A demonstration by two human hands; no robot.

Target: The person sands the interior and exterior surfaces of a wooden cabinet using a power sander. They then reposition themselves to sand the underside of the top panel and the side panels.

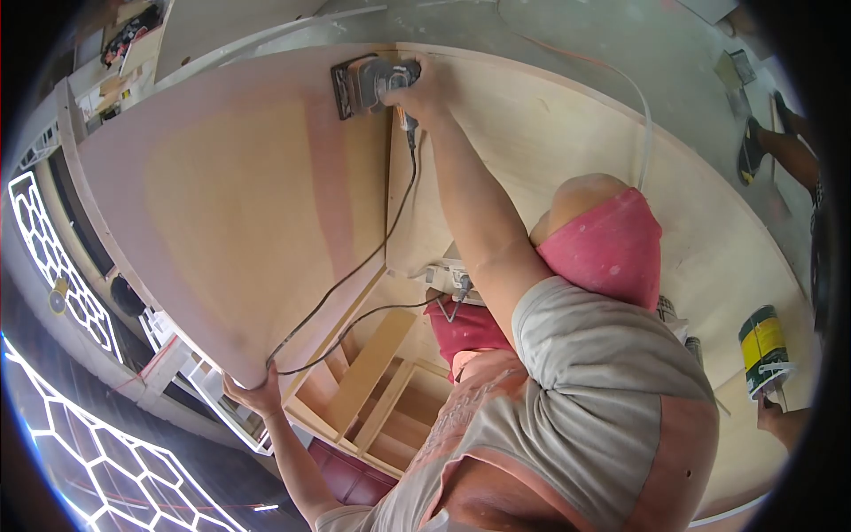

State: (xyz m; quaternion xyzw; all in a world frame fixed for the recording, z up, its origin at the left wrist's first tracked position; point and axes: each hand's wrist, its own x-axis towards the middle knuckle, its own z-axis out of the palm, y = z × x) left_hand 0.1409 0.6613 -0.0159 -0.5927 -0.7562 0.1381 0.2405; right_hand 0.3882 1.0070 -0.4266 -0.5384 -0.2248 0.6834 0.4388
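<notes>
My right hand (417, 84) is stretched out and shut on an electric sander (368, 84). The sander presses flat on a large plywood panel (222, 204), near its far edge and beside a seam. Its black cord (390, 222) trails back down over the panel past my arm. My left hand (251, 392) grips the panel's near edge, fingers curled around it. My knee, in pink shorts (612, 244), rests on the adjoining pale board (550, 124).
A green and yellow can (762, 350) stands on the board at right, with another person's hand (780, 417) just below it. Another person's legs (784, 151) are at the upper right. Below the panel is a wooden frame (372, 390). White hexagon lattice panels (53, 257) lie at left.
</notes>
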